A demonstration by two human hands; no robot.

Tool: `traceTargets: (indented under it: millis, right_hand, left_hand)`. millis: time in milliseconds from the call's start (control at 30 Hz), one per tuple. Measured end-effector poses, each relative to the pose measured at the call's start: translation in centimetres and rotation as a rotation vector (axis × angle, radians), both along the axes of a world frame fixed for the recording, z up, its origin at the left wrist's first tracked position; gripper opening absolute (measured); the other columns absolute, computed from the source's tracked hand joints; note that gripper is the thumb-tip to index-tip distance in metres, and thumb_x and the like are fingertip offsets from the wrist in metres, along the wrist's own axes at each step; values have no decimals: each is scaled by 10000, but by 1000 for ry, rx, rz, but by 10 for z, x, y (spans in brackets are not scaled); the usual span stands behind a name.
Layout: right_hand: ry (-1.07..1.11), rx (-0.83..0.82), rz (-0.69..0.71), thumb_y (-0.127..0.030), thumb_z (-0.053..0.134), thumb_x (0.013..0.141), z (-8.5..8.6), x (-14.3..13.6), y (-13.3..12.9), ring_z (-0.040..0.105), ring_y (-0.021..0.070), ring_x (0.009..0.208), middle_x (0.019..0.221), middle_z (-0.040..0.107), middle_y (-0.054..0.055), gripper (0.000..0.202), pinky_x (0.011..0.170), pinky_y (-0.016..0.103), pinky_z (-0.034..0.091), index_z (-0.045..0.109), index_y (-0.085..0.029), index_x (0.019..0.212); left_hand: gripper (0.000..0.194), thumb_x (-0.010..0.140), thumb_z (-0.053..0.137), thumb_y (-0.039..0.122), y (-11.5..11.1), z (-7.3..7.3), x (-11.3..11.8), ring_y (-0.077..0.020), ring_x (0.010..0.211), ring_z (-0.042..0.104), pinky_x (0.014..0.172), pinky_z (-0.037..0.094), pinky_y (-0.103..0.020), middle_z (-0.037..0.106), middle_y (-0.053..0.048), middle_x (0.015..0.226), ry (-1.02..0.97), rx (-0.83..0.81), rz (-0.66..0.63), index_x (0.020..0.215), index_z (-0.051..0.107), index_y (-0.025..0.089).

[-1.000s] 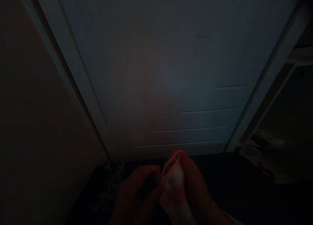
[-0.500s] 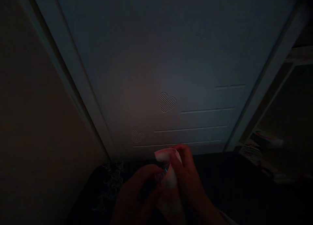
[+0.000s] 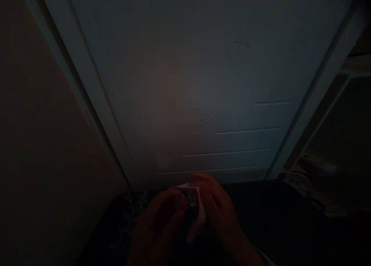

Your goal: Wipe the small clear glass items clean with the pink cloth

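Very dim light blurs the details. My right hand (image 3: 222, 212), at the lower centre, has its fingers closed round a pale cloth (image 3: 201, 214) with a pinkish edge. My left hand (image 3: 158, 223) is closed at the cloth's left side, its fingertips on a small clear, shiny object (image 3: 189, 197) that lies between the two hands. What exactly this object is cannot be made out. The cloth curves around its upper and right sides.
A pale panel (image 3: 162, 84) with engraved hearts and lines stands in front. Below it is a dark surface (image 3: 261, 204) with a light pattern at the left. Blurred items (image 3: 315, 167) lie at the right. A brownish wall (image 3: 43, 142) is on the left.
The cloth has been folded or drawn lower and shows less of its white surface. My right fingers have shifted left over its top, and my left fingers have risen slightly at the clear object.
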State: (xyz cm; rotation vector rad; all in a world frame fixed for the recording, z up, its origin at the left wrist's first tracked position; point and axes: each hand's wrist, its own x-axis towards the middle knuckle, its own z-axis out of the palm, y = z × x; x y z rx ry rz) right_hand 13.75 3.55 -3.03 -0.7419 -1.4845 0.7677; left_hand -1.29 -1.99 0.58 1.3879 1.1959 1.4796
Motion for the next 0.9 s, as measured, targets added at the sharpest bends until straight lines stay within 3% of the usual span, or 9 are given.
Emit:
traceTargets:
  millis: [133,233,300,367,433,533,733,900]
  right_hand:
    - [-57,82,54,-397,422,1045,1,-2,-5,675,181,852,951,718,44,306,747,281,525,687,-244,1048]
    - [-65,108,42,-369,397,1050,-1,-4,-8,645,166,733,830,680,22,304,662,267,509,652,-235,953]
    - [-35,94,21,-368,409,1042,-6,-6,-9,630,164,677,773,662,14,283,616,266,497,619,-234,907]
    - [10,21,2,-364,467,1024,-13,-8,-9,634,158,640,776,675,5,174,581,257,497,589,-242,997]
    - [83,-23,-9,-354,518,1005,-17,-10,-9,654,158,646,795,695,0,102,580,254,508,543,-257,1025]
    - [145,38,-27,-348,542,989,-17,-11,-8,671,169,661,790,703,5,91,595,268,520,525,-261,970]
    - [18,132,-32,-405,517,998,-8,-7,-3,608,154,582,693,644,-8,241,540,251,475,600,-247,836]
    - [58,161,77,-366,485,1018,-7,-3,-8,650,183,752,880,670,23,152,675,283,528,586,-264,970]
  left_hand:
    - [163,833,736,260,1,-4,-5,-173,907,780,800,607,-207,829,30,964,-29,-16,11,986,757,314]
    - [159,829,745,276,1,-5,-6,-175,885,784,779,614,-211,831,31,930,-35,-40,-40,985,750,306]
    - [160,823,752,280,1,-4,-6,-174,861,785,761,616,-210,831,31,915,-26,-55,-64,981,754,300]
    - [159,808,766,265,1,-4,-6,-166,842,782,747,612,-200,829,37,902,-14,-57,-59,963,762,301]
    - [170,799,770,251,0,-3,-6,-161,831,780,732,609,-194,828,41,897,-13,-54,-47,961,766,306]
    - [172,792,767,258,0,-1,-3,-167,815,781,713,614,-204,828,39,883,-11,-64,-34,959,765,303]
    - [141,794,730,309,2,1,3,-195,844,779,750,621,-249,827,19,905,37,-32,61,928,763,279]
    - [141,809,712,325,3,0,-2,-186,860,771,770,611,-238,825,16,914,86,1,114,930,770,283]
